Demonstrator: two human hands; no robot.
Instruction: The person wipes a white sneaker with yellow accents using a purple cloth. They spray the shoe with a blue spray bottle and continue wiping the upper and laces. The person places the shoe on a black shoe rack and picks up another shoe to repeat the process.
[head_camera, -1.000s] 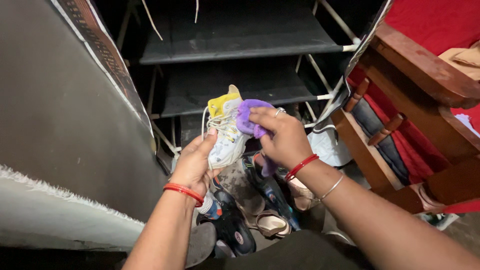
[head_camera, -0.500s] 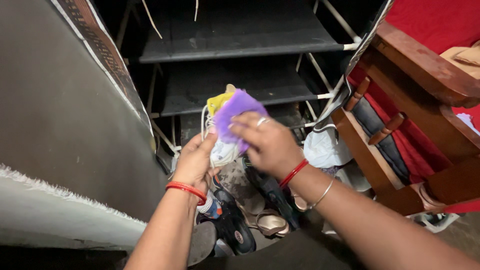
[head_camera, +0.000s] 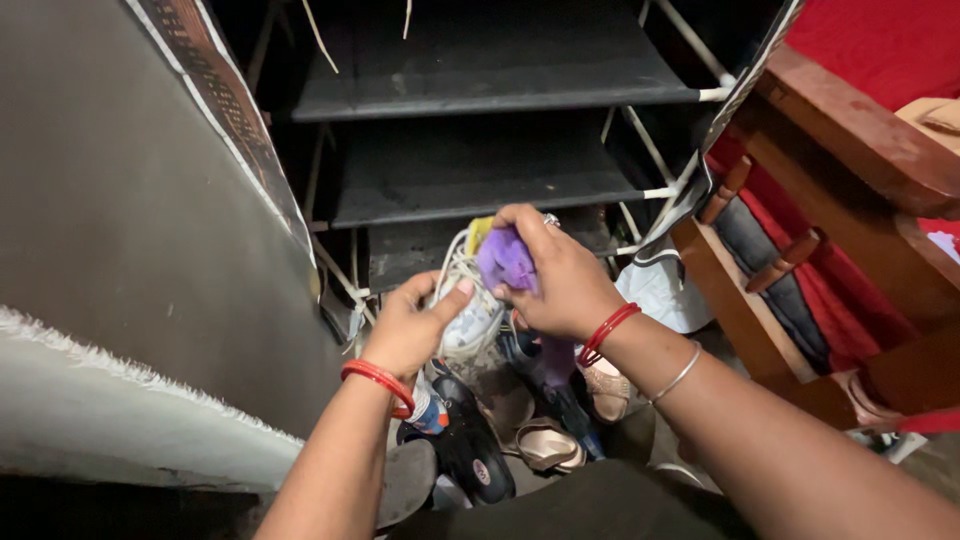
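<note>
My left hand (head_camera: 412, 322) grips a white sneaker (head_camera: 472, 312) with yellow trim and loose white laces, held up in front of the lowest shelf. My right hand (head_camera: 555, 275) presses a bunched purple cloth (head_camera: 505, 262) against the top of the sneaker, covering most of it. Both wrists wear red bangles, and the right also has a thin silver one. The sneaker's toe and heel are largely hidden behind the hands.
A dark shoe rack (head_camera: 480, 95) with bare shelves stands ahead. Several shoes and sandals (head_camera: 500, 430) are piled on the floor below my hands. A grey wall (head_camera: 120, 220) is on the left, a wooden frame with red fabric (head_camera: 850, 150) on the right, a white bag (head_camera: 665, 290) beside it.
My right hand has moved the purple cloth from spread over the sneaker's side to bunched at its top. Both hands and the sneaker sit slightly lower and to the right.
</note>
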